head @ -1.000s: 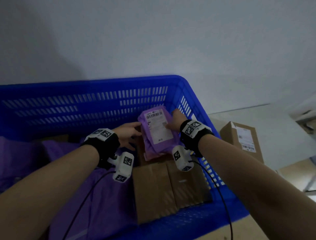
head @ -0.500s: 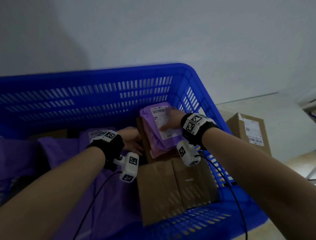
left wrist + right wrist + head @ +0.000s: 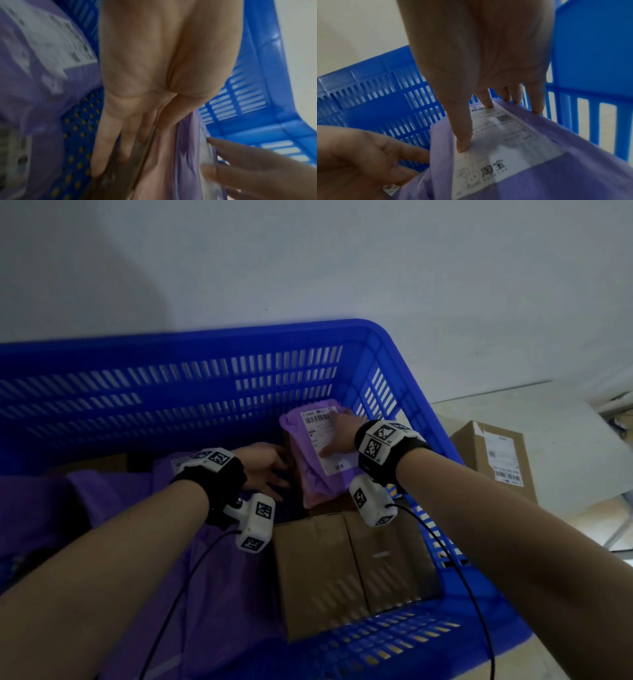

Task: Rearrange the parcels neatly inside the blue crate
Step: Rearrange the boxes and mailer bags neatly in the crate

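A purple mailer parcel (image 3: pixel 317 470) with a white label leans tilted in the far right corner of the blue crate (image 3: pixel 205 340). My right hand (image 3: pixel 334 436) lies flat on its label, thumb (image 3: pixel 462 135) pressed on the paper and fingers reaching its far edge. My left hand (image 3: pixel 274 474) touches the parcel's left side with straight fingers (image 3: pixel 106 148), beside a brown box edge under it. Neither hand grips anything.
Two cardboard boxes (image 3: pixel 315 573) (image 3: pixel 390 559) lie side by side at the crate's near right. Dark purple bags (image 3: pixel 102 508) fill its left half, one labelled (image 3: pixel 42 40). Another labelled cardboard box (image 3: pixel 496 460) stands outside, right of the crate.
The purple parcel has shifted toward the crate's far right corner under my right hand. My left hand slid from its upper left edge down to its lower left side.
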`<state>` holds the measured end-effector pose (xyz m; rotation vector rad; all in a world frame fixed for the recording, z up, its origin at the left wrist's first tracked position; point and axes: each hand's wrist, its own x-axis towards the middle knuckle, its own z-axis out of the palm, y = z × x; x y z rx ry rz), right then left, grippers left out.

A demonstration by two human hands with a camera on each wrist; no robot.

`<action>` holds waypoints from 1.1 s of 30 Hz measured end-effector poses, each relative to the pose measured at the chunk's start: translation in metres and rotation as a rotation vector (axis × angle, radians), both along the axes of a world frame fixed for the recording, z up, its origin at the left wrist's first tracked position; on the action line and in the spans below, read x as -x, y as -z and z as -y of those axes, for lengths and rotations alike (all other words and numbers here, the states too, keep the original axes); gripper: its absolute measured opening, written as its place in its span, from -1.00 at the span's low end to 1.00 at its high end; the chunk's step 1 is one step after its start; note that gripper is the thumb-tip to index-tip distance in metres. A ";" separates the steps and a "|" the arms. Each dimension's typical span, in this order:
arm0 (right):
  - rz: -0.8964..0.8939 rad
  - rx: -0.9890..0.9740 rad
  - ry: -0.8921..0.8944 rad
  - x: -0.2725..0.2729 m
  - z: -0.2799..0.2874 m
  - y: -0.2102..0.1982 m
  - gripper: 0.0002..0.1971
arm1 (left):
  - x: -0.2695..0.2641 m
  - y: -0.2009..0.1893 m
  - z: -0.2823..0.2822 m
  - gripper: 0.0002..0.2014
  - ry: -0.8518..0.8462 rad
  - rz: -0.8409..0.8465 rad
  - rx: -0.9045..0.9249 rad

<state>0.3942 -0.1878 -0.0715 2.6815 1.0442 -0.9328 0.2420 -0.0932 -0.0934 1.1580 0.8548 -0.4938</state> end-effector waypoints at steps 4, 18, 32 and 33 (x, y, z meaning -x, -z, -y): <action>0.036 -0.007 -0.024 0.000 -0.003 -0.009 -0.14 | 0.016 -0.010 -0.019 -0.46 -0.091 -0.001 -0.116; 0.020 -0.189 -0.162 0.053 -0.064 -0.064 -0.41 | 0.120 -0.029 -0.078 -0.54 -0.289 -0.010 -0.375; -0.348 0.108 -0.146 0.131 -0.123 0.020 -0.37 | 0.153 0.022 -0.090 -0.71 -0.460 -0.221 -0.403; -0.368 0.133 -0.128 0.130 -0.126 0.027 -0.42 | 0.152 0.025 -0.092 -0.72 -0.463 -0.244 -0.394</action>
